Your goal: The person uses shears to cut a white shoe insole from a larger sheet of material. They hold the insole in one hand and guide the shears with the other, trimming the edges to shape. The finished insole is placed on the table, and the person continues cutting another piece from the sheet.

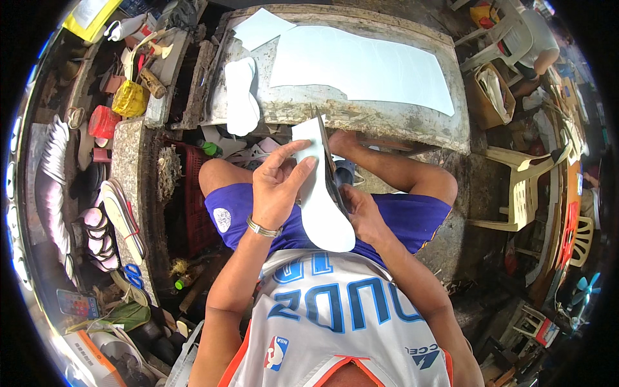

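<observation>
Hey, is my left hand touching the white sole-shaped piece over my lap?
Touching. The head view shows your left hand with its thumb laid on the face of the white piece.

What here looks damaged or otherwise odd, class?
The grey, rectangular, apparently wooden worktable: brown stains blotch its top, and its near edge is rough and uneven, so it looks battered. The white, sole-shaped sheet in the person's left hand looks undamaged.

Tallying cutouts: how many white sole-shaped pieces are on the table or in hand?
2 visible: a held piece in the left hand, a loose piece on the table, left side. More may hide underneath.
</observation>
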Demonstrator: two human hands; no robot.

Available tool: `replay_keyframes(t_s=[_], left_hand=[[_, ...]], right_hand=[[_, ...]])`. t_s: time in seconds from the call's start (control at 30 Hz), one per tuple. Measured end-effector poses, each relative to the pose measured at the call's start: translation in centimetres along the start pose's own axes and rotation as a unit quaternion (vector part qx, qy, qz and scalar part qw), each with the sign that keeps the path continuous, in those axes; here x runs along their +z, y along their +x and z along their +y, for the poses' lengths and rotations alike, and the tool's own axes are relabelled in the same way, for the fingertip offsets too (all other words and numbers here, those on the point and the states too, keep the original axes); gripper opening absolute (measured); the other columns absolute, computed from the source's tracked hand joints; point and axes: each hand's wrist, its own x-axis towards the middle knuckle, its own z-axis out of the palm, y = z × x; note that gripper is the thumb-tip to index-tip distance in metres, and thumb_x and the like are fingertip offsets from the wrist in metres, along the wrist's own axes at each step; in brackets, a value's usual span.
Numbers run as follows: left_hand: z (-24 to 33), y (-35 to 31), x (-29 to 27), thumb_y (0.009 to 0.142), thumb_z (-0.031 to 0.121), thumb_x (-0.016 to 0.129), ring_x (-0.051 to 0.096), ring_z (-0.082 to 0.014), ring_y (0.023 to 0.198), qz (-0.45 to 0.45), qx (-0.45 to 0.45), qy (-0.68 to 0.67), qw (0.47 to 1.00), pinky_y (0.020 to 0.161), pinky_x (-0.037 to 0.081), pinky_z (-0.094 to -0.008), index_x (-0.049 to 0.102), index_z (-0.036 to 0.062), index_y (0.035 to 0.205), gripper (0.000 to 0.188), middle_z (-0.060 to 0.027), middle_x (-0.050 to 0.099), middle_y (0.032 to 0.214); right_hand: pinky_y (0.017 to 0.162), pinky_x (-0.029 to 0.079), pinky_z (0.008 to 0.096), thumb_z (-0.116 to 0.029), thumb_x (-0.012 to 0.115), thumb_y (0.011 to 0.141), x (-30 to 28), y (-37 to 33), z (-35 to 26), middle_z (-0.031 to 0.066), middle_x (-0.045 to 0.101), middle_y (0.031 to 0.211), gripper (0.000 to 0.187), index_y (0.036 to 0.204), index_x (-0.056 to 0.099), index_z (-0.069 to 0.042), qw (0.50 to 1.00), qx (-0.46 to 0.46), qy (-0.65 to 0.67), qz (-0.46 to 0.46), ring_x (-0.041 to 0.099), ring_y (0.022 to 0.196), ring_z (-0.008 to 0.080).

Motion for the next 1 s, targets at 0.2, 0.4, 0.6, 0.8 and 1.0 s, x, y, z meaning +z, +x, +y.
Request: replay_keyframes(t_s=[0.2, 0.4, 0.6, 0.8, 1.0], left_hand=[[0.2, -0.2, -0.3, 0.095, 0.004, 0.078, 0.043, 0.0026, 0.065, -0.004, -0.017, -0.005, 1.000, 0.055, 0.033, -0.0171, 0.071, 0.0009, 0.128, 0.034, 0.0102, 0.057, 0.079], [0.5, 0.0, -0.7, 0.095, 0.004, 0.078, 0.052, 0.0015, 0.070, -0.025, -0.037, -0.024, 0.999, 0.059, 0.041, -0.0174, 0.071, 0.0007, 0.128, 0.034, 0.0063, 0.066, 0.086], [1.2, 0.1, -1.0, 0.095, 0.004, 0.077, 0.059, -0.0004, 0.080, -0.035, -0.057, -0.044, 0.997, 0.069, 0.048, -0.0176, 0.071, 0.0001, 0.128, 0.034, 0.0024, 0.072, 0.097], [1.6, 0.3, -1.5, 0.095, 0.003, 0.077, 0.054, 0.0001, 0.080, -0.055, -0.061, -0.030, 0.996, 0.070, 0.045, -0.0180, 0.071, -0.0003, 0.128, 0.033, 0.0066, 0.067, 0.095], [1.7, 0.5, -2.1, 0.095, 0.001, 0.075, 0.052, -0.0005, 0.080, -0.077, -0.053, 0.020, 0.995, 0.070, 0.044, -0.0190, 0.073, 0.0011, 0.126, 0.031, 0.0072, 0.066, 0.095]], right_hand=[[0.076, 0.051, 0.0261, -0.017, 0.078, 0.096, 0.3, 0.3, 0.5, 0.0006, 0.071, 0.098, 0.025, 0.115, 0.071, -0.002, 1.000, -0.001, 0.002, 0.022, 0.061, 0.086, 0.0060], [0.069, 0.048, 0.0257, -0.034, 0.087, 0.089, -0.6, -0.4, -0.4, -0.0016, 0.068, 0.090, 0.042, 0.110, 0.072, -0.001, 1.000, 0.009, 0.002, 0.006, 0.056, 0.079, 0.0059], [0.065, 0.044, 0.0255, -0.048, 0.092, 0.080, -1.2, -0.5, -0.8, -0.0023, 0.064, 0.080, 0.055, 0.101, 0.073, 0.000, 0.998, 0.018, -0.058, 0.013, 0.051, 0.074, 0.0059], [0.061, 0.042, 0.0253, -0.042, 0.095, 0.078, -1.6, -0.8, -2.3, -0.0040, 0.058, 0.074, 0.048, 0.090, 0.070, -0.002, 0.996, 0.028, -0.081, 0.009, 0.049, 0.069, 0.0052], [0.060, 0.041, 0.0245, -0.038, 0.096, 0.077, -2.5, -1.2, -3.4, -0.0043, 0.057, 0.072, 0.045, 0.085, 0.068, -0.004, 0.994, 0.066, -0.090, -0.013, 0.049, 0.067, 0.0049]])
